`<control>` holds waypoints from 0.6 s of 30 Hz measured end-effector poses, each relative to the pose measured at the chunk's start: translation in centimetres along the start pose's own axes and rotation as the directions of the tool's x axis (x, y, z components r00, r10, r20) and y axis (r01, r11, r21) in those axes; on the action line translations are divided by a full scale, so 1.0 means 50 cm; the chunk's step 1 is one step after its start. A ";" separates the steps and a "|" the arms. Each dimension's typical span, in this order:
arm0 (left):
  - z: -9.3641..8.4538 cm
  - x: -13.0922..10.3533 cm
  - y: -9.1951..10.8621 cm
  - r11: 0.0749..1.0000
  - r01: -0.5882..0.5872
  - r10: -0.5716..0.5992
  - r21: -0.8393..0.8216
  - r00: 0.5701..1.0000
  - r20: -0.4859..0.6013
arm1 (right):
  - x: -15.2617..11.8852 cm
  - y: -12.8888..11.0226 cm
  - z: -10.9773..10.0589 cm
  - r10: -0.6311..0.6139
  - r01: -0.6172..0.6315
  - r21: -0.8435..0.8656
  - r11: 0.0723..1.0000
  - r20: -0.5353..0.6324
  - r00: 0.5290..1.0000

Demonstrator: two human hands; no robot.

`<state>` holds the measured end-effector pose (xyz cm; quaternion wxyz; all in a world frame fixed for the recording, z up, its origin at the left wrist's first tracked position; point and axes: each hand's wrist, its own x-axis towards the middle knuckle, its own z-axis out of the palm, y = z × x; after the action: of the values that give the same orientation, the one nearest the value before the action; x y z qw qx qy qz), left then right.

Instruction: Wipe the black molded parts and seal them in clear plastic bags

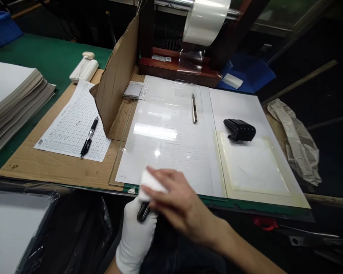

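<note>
At the front edge of the table my left hand [138, 228], in a white glove, is closed around a small black object [143, 212]; only a rounded black end shows. My bare right hand [177, 194] is just above and against it, its fingers bent round a white wad [150, 183] that looks like cloth. Motion smears the wad and fingertips, and what lies beneath them is hidden. Farther right, a black ribbed part [240, 130] rests on the white sheet. A utility knife [194, 108] lies on the glass plate [165, 152] beyond my hands.
A roll of clear film [207, 23] hangs on a bar at the back. Upright cardboard [118, 72] stands left of the glass. Farther left are a pen [89, 137], a printed form [71, 125] and a paper stack [11, 99]. A blue bin [253, 76] sits back right.
</note>
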<state>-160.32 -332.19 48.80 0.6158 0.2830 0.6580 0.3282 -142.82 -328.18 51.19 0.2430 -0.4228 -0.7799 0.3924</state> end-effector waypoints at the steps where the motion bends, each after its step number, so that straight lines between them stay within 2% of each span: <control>1: -0.001 0.000 -0.002 0.998 -0.042 0.042 0.038 0.999 -0.001 | -0.004 -0.002 0.003 0.053 -0.053 -0.010 0.999 -0.034 0.998; 3: -0.003 0.000 -0.005 0.988 -0.122 0.121 0.097 0.993 0.009 | -0.008 -0.005 0.008 0.090 -0.091 -0.010 0.996 -0.070 0.994; 6: -0.004 -0.003 -0.002 0.972 -0.179 0.178 0.153 0.984 0.021 | 0.014 0.003 0.013 0.060 -0.058 0.031 0.998 -0.078 0.995; 10: 0.004 -0.021 0.037 0.934 -0.273 0.284 0.229 0.959 -0.016 | 0.110 0.064 -0.004 0.275 -0.240 0.239 0.941 -0.122 0.954; 12: 0.010 -0.035 0.067 0.924 -0.306 0.332 0.230 0.940 -0.083 | 0.166 0.096 -0.019 0.316 -0.264 0.303 0.916 -0.139 0.938; 15: 0.018 -0.055 0.104 0.943 -0.278 0.310 0.182 0.935 -0.175 | 0.215 0.105 -0.037 0.320 -0.248 0.283 0.927 -0.246 0.915; 17: 0.022 -0.061 0.115 0.962 -0.219 0.247 0.163 0.952 -0.180 | 0.200 0.084 -0.040 0.314 -0.214 0.291 0.932 -0.360 0.878; 18: 0.025 -0.060 0.116 0.968 -0.187 0.216 0.167 0.960 -0.180 | 0.173 0.069 -0.037 0.299 -0.182 0.295 0.938 -0.425 0.855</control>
<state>-159.04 -330.83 55.17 0.4882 0.3600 0.7059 0.3658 -144.41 -318.89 49.85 0.4207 -0.5656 -0.5854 0.4005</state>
